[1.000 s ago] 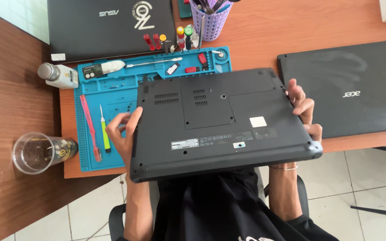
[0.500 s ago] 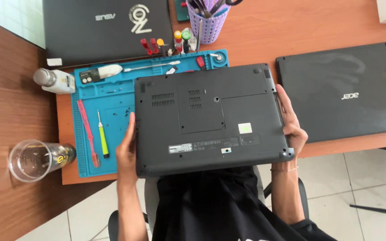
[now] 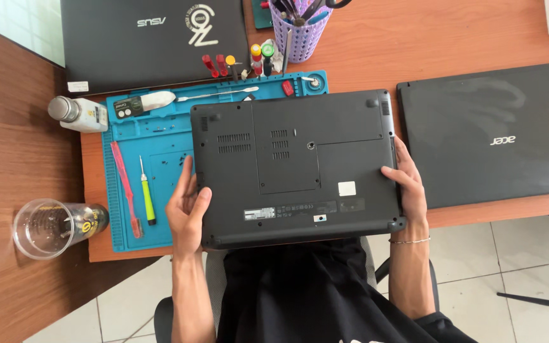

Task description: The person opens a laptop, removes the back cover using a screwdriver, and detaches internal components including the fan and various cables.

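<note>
A dark grey laptop (image 3: 297,165) lies upside down, its underside with vents and labels facing up, partly over a blue repair mat (image 3: 160,136). My left hand (image 3: 187,209) grips its left edge near the front corner. My right hand (image 3: 406,181) holds the right edge, thumb on top. A green-handled screwdriver (image 3: 147,202) and a red pry tool (image 3: 125,187) lie on the mat left of my left hand.
A closed black laptop (image 3: 497,140) lies to the right, another (image 3: 154,38) at the back. A purple tool cup (image 3: 300,32), small bottle (image 3: 81,114) and a clear glass (image 3: 52,227) stand around. The desk's front edge runs under the held laptop.
The upside-down laptop was tilted and skewed; both hands have turned it square and lowered it onto the mat and desk.
</note>
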